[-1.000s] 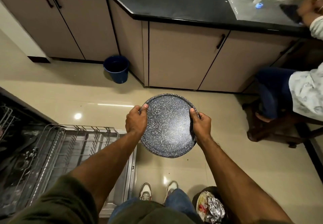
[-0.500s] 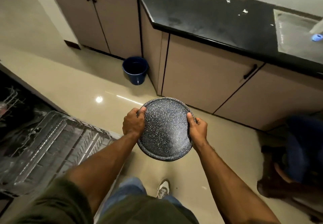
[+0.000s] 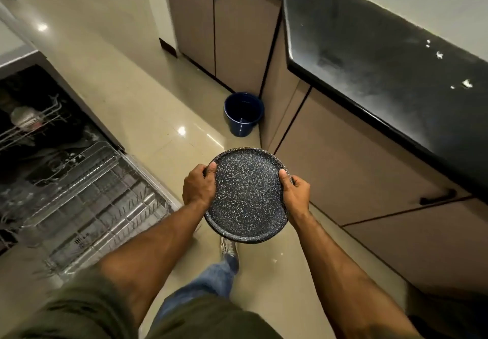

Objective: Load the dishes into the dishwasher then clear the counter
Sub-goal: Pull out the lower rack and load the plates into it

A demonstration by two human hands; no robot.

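Swinging left since a second ago, the view now shows more of the pulled-out dishwasher rack [image 3: 87,201] — both the left hand [image 3: 198,186] and right hand [image 3: 296,193] grip the speckled plate's [image 3: 247,193] opposite rims, level over the floor, probably to carry it steadily.

**A home kitchen, seen from above**

An open dishwasher [image 3: 56,89] stands on the left with its wire lower rack [image 3: 92,201] pulled out, and something pale sits in the upper rack [image 3: 31,127] inside. A black counter [image 3: 369,61] runs along the right and turns a corner, with beige base cabinets [image 3: 237,34] under it that carry dark bar handles [image 3: 437,198]. White flecks [image 3: 466,83] lie on the counter top. A small blue bucket [image 3: 243,114] stands on the glossy cream floor [image 3: 118,61] just beside the cabinet corner. A dark speckled plate [image 3: 248,196] is carried in the air between the dishwasher and the cabinets.
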